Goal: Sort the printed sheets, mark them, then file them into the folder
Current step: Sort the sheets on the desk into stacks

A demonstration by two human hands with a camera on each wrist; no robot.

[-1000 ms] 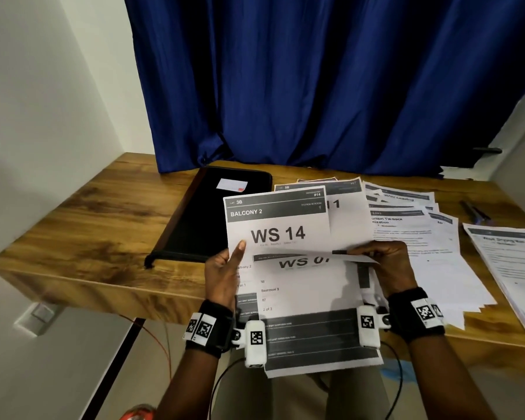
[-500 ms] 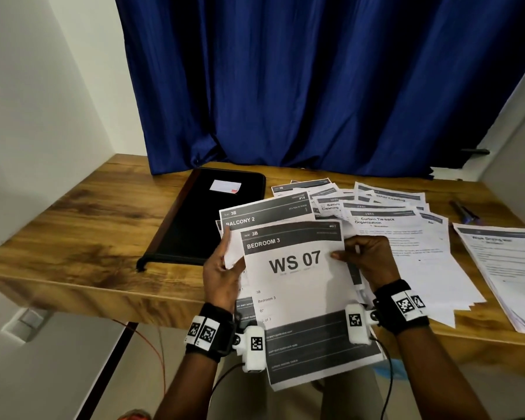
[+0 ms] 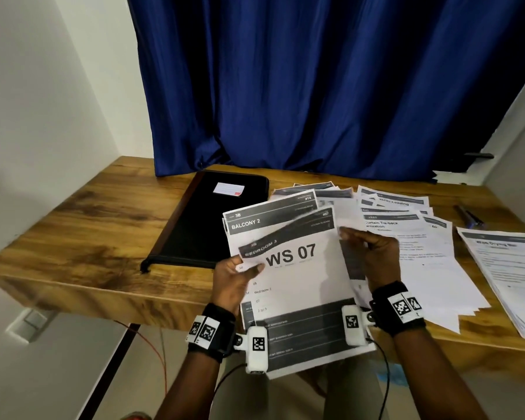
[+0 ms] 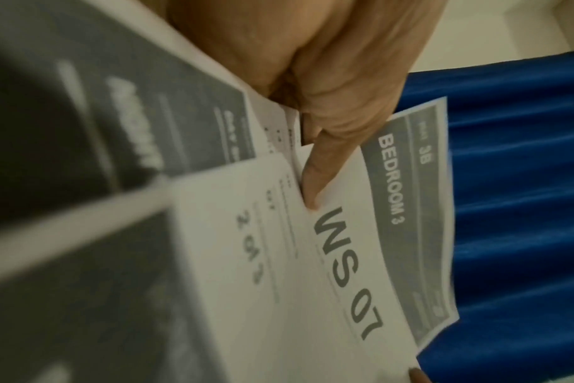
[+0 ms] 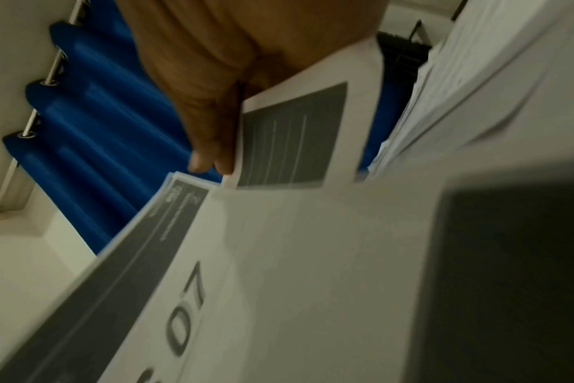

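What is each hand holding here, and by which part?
Both hold the sheet stack: left hand at its left edge, right hand at the right edge.

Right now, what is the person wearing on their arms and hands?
Both hands, left hand and right hand, are bare, with no gloves or sleeves. Each wrist has a black band with square black-and-white code tags. A small white camera box with its own code tag is fixed to each band, and a thin black cable hangs down from them.
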